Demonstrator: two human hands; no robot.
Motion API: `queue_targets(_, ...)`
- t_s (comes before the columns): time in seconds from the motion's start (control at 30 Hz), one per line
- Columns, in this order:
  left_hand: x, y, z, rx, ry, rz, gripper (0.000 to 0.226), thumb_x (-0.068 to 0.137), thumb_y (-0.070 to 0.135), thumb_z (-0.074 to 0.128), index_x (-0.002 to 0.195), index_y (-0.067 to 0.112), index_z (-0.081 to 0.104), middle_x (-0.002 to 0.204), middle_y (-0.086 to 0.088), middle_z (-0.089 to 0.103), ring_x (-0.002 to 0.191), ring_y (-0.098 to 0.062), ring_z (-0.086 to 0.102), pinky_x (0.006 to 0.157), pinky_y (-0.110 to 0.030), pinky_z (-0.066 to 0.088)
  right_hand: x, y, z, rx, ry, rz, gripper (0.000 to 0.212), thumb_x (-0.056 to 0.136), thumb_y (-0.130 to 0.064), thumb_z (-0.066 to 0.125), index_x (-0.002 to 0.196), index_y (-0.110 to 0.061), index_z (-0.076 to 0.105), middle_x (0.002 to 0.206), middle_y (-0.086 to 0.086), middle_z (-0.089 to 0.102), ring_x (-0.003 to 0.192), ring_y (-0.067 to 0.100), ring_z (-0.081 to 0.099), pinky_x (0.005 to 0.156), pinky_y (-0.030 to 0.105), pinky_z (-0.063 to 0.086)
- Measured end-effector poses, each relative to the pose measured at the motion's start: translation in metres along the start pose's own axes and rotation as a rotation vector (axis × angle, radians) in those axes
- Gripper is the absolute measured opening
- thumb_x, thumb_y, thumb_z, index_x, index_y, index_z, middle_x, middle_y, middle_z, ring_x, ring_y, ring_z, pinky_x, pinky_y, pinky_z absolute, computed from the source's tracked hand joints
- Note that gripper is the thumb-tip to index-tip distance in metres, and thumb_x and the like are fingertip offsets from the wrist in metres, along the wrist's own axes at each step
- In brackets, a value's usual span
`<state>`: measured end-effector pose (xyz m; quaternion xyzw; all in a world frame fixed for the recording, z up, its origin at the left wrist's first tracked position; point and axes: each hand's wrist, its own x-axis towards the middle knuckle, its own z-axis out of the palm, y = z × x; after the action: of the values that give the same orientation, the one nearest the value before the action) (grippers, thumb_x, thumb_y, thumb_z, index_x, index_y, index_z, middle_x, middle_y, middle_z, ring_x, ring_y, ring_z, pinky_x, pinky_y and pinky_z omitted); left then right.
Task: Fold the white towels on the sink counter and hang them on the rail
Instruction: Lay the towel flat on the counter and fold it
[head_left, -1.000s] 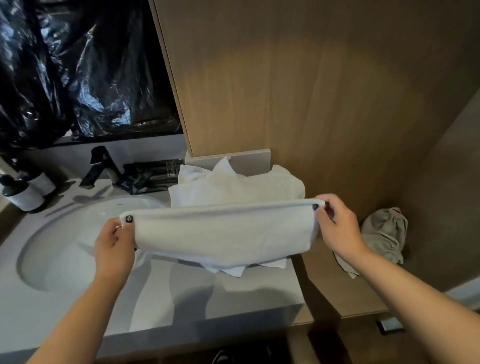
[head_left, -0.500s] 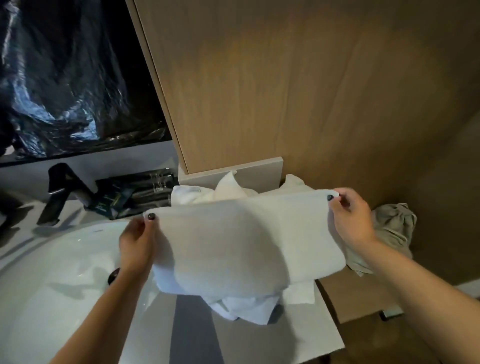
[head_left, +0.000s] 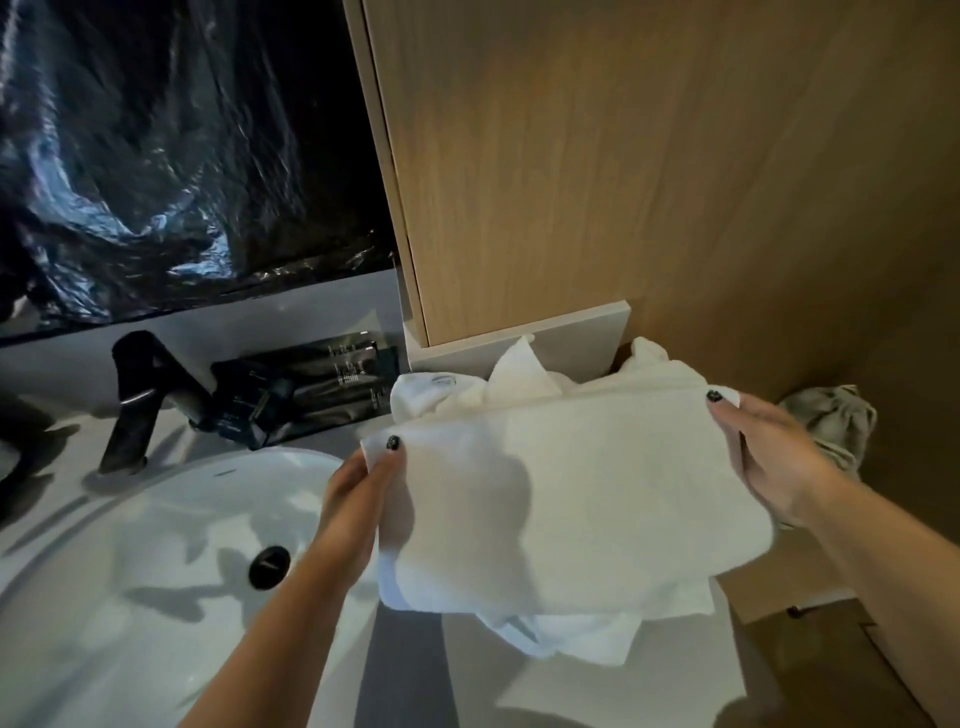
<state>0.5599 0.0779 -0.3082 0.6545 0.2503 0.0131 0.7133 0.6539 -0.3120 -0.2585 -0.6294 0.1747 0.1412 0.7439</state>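
Over the sink counter (head_left: 597, 691), rt of the basin (head_left: 130, 597):

Item 1 – white towel (head_left: 571, 499), in fold. Held taut between both hands just above the counter. Long axis runs l-to-r across the view, far edge tipped up toward the rt. Lower part doubles under and sags; loose corners hang out beneath the near edge. Terry-type cloth, soft, matte, limp, no stiffness.

Item 2 – left hand (head_left: 358, 488). Thumb on top of the towel's l. far corner, fingers beneath: pinch grip, narrow. Sits lower and nearer the camera than the other hand.

Item 3 – right hand (head_left: 769, 457). Thumb pressed on the rt far corner, fingers curled behind the edge: pinch grip too. Sits higher and further back, close to the wood panel (head_left: 623, 182).

Item 4 – towel heap (head_left: 467, 389). White, crumpled, unfolded; lies behind the held towel, against the panel's base.

Item 5 – misc. Grey cloth bundle (head_left: 831, 421) on a low ledge to the rt. Black tap (head_left: 140, 395), angular, matte. Dark packets (head_left: 311, 384) beside it. Black plastic sheet (head_left: 156, 156), glossy, wrinkled, above the basin.

Rail: not in view.

Judgement: fold prob. unfinished; next move likely brings one short end across to the other along the long axis. Either hand could lead; the hanging corners need tucking first or the fold comes out ragged.
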Motion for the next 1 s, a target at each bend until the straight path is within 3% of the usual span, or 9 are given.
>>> queue_targets(0.1,-0.001,0.006,-0.005,-0.070,-0.012,0.003,0.031,0.079,0.047,0.072,0.091,0.020,0.078,0.097,-0.012,0.076,0.091,-0.028,0.073,0.084,-0.042,0.055,-0.015,-0.009,0.005,0.073,-0.025,-0.014,0.028,0.095,-0.017,0.057,0.120,-0.007,0.067,0.112,0.011,0.073,0.098,0.022,0.072,0.068,0.025,0.060)
queue_targets(0.17,-0.007,0.009,-0.009,-0.105,0.023,0.013,0.033,0.073,0.047,0.075,0.086,0.017,0.079,0.093,-0.013,0.076,0.086,-0.029,0.073,0.080,-0.040,0.056,-0.028,-0.014,0.008,0.114,0.007,-0.038,0.031,0.088,-0.017,0.062,0.116,-0.006,0.068,0.111,0.011,0.073,0.096,0.020,0.073,0.061,0.018,0.057)
queue_targets(0.23,-0.016,0.011,-0.013,-0.130,0.071,0.018,0.034,0.071,0.047,0.080,0.085,0.017,0.078,0.092,-0.013,0.076,0.083,-0.030,0.072,0.075,-0.040,0.057,-0.042,-0.014,0.006,0.074,0.071,-0.090,0.033,0.080,-0.020,0.067,0.110,-0.008,0.071,0.110,0.011,0.074,0.098,0.022,0.072,0.063,0.021,0.059)
queue_targets(0.33,-0.037,0.017,-0.017,-0.135,0.113,0.081,0.025,0.080,0.042,0.075,0.084,0.017,0.078,0.089,-0.012,0.076,0.081,-0.028,0.071,0.080,-0.042,0.056,-0.065,-0.012,0.000,-0.022,0.167,-0.149,0.021,0.087,-0.022,0.068,0.105,-0.014,0.073,0.108,0.006,0.074,0.104,0.027,0.070,0.084,0.038,0.059)
queue_targets(0.5,-0.090,0.030,-0.021,-0.116,0.145,0.229,0.025,0.094,0.040,0.062,0.084,0.025,0.079,0.087,-0.006,0.077,0.076,-0.020,0.071,0.065,-0.032,0.059,-0.110,-0.018,-0.001,-0.066,0.223,-0.235,0.010,0.089,-0.025,0.069,0.095,-0.023,0.076,0.096,-0.004,0.077,0.096,0.020,0.072,0.082,0.040,0.058)
queue_targets(0.63,-0.146,0.032,-0.032,-0.151,0.199,0.269,0.027,0.094,0.041,0.061,0.082,0.026,0.079,0.087,-0.004,0.077,0.076,-0.019,0.074,0.064,-0.032,0.062,-0.157,-0.014,-0.002,-0.137,0.200,-0.268,0.009,0.089,-0.035,0.069,0.092,-0.029,0.076,0.087,-0.013,0.075,0.088,0.017,0.071,0.061,0.032,0.058)
queue_targets(0.83,-0.225,0.011,-0.062,-0.094,0.328,0.248,0.031,0.091,0.046,0.064,0.069,0.028,0.075,0.069,0.004,0.073,0.060,-0.010,0.068,0.055,-0.025,0.056,-0.228,0.020,-0.009,-0.212,0.105,-0.374,0.007,0.089,-0.032,0.069,0.087,-0.031,0.076,0.084,-0.009,0.075,0.075,0.012,0.073,0.054,0.027,0.057)
queue_targets(0.9,-0.244,-0.003,-0.078,-0.028,0.370,0.233,0.042,0.091,0.049,0.063,0.063,0.019,0.069,0.055,0.004,0.063,0.047,-0.010,0.058,0.043,-0.020,0.046,-0.243,0.041,-0.005,-0.220,0.063,-0.417,0.010,0.091,-0.027,0.068,0.088,-0.020,0.076,0.084,0.003,0.075,0.070,0.018,0.071,0.053,0.023,0.056)
queue_targets(1.0,-0.264,-0.024,-0.107,0.126,0.426,0.223,0.064,0.092,0.052,0.059,0.076,-0.009,0.051,0.063,-0.013,0.047,0.056,-0.022,0.043,0.050,-0.026,0.033,-0.254,0.078,0.007,-0.221,0.039,-0.433,0.033,0.092,-0.021,0.068,0.091,0.011,0.061,0.076,0.023,0.059,0.063,0.026,0.053,0.049,0.025,0.044)
